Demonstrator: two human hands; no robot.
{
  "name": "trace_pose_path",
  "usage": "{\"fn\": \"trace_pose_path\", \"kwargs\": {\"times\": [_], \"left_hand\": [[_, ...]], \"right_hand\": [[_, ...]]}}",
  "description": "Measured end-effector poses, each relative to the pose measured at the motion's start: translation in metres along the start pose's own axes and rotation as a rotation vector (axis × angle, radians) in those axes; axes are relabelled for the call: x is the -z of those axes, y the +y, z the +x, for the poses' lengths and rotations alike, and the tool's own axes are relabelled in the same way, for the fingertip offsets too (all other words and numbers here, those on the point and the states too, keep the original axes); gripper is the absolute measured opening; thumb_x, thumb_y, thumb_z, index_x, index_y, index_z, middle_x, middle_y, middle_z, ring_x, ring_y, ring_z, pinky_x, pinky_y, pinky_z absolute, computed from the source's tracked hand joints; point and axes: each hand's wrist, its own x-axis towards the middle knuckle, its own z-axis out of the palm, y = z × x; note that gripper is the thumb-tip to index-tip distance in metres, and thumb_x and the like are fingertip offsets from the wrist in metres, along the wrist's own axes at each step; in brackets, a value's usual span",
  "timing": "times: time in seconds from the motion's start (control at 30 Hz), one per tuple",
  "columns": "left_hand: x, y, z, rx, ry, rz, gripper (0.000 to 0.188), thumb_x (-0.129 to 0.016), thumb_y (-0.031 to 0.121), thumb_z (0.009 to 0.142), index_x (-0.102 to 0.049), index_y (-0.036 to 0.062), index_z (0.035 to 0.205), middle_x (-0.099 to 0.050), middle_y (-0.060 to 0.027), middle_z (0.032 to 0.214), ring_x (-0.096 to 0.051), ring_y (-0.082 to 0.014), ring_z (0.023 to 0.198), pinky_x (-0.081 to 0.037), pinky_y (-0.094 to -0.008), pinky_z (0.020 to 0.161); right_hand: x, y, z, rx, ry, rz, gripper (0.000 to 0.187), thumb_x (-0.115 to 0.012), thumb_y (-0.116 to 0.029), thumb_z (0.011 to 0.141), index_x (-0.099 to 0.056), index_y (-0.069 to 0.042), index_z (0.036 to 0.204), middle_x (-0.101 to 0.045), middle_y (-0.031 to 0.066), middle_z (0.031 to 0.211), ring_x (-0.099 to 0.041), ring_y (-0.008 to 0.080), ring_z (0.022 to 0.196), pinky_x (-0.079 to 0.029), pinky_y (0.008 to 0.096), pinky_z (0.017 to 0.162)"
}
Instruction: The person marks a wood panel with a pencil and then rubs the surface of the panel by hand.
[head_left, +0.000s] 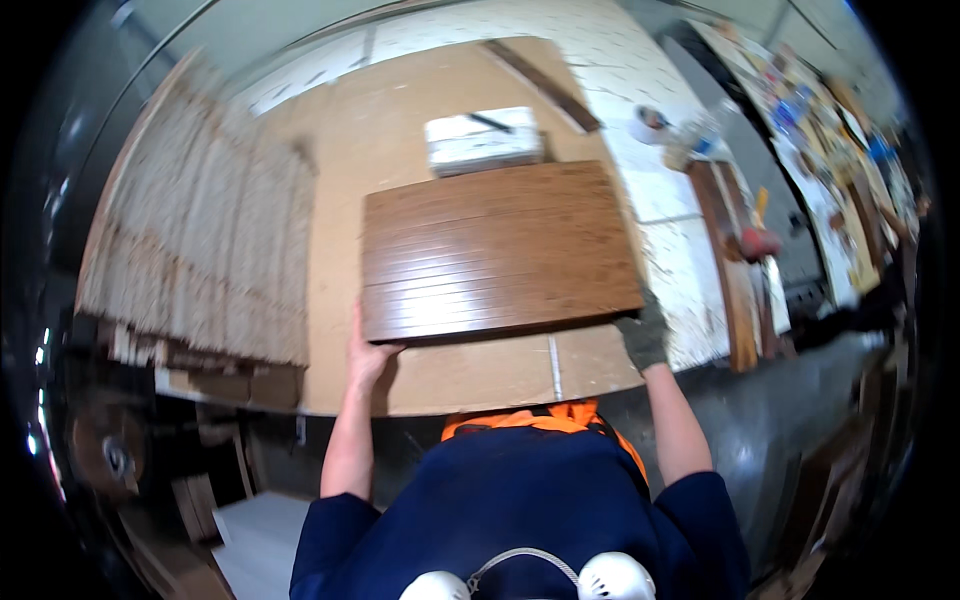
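Observation:
A brown, glossy wooden panel (500,250) with narrow grooves across its left part lies in front of me, tilted slightly, with a dark gap under its near edge. My left hand (371,352), bare, grips its near left corner, fingers partly hidden beneath and along the side. At the near right corner, my right hand (645,338) wears a dark grey-green glove and holds that edge. Just beyond the panel sits a white wrapped block (482,150) with a small black strip (490,123) on top.
Cardboard (335,180) covers the worktable. Many rough-edged boards stand in a stack (200,220) at left. A dark wooden strip (540,85) lies at the far side. To the right are brown wood pieces (725,260), a red-headed tool (760,243) and a cluttered bench (830,150).

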Motion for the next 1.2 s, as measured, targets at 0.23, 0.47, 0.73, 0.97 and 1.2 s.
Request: {"fn": "trace_pose_path", "kwargs": {"times": [0.23, 0.47, 0.73, 0.97, 1.2], "left_hand": [[0.01, 0.021, -0.009, 0.128, -0.017, -0.017, 0.12, -0.082, -0.006, 0.052, -0.01, 0.0082, 0.147, -0.041, -0.0141, 0.14, -0.046, -0.0239, 0.123, -0.038, -0.0316, 0.102], [0.002, 0.02, -0.007, 0.066, -0.001, -0.025, 0.115, -0.082, -0.005, 0.053, -0.015, 0.0075, 0.146, -0.051, -0.0142, 0.131, -0.052, -0.0229, 0.117, -0.042, -0.0307, 0.098], [0.004, 0.004, -0.003, 0.04, -0.029, -0.024, 0.112, -0.082, -0.005, 0.053, -0.019, 0.0094, 0.146, -0.056, -0.0127, 0.126, -0.054, -0.022, 0.113, -0.044, -0.0303, 0.096], [0.008, -0.004, -0.001, 0.024, -0.031, -0.128, 0.118, -0.081, -0.01, 0.05, -0.014, 0.0074, 0.146, -0.045, -0.0128, 0.136, -0.048, -0.0213, 0.12, -0.04, -0.0301, 0.1], [0.01, 0.006, 0.001, -0.01, -0.084, -0.198, 0.124, -0.079, -0.014, 0.049, -0.006, 0.0066, 0.147, -0.032, -0.013, 0.145, -0.041, -0.0217, 0.126, -0.039, -0.0315, 0.103]], "right_hand": [[-0.007, -0.005, -0.001, -0.006, 0.014, -0.103, 0.07, -0.067, 0.006, 0.068, -0.042, -0.003, 0.132, -0.055, 0.0135, 0.119, -0.055, 0.0228, 0.105, -0.044, 0.0316, 0.092], [0.002, -0.02, 0.001, -0.058, -0.021, -0.13, 0.072, -0.066, 0.009, 0.068, -0.041, -0.003, 0.133, -0.056, 0.0123, 0.117, -0.055, 0.0206, 0.104, -0.045, 0.0313, 0.09], [-0.001, -0.012, -0.001, -0.04, -0.01, -0.06, 0.072, -0.066, 0.009, 0.068, -0.04, -0.003, 0.134, -0.056, 0.0111, 0.117, -0.055, 0.0187, 0.104, -0.044, 0.0299, 0.09], [-0.003, -0.046, -0.001, -0.04, -0.056, -0.053, 0.076, -0.07, 0.006, 0.064, -0.041, -0.003, 0.133, -0.057, 0.0103, 0.116, -0.054, 0.0182, 0.105, -0.045, 0.0299, 0.09], [0.005, -0.043, 0.025, 0.119, -0.116, -0.433, 0.092, -0.085, -0.019, 0.053, -0.041, -0.005, 0.133, -0.056, 0.0141, 0.122, -0.053, 0.0287, 0.112, -0.043, 0.0366, 0.096]]}}
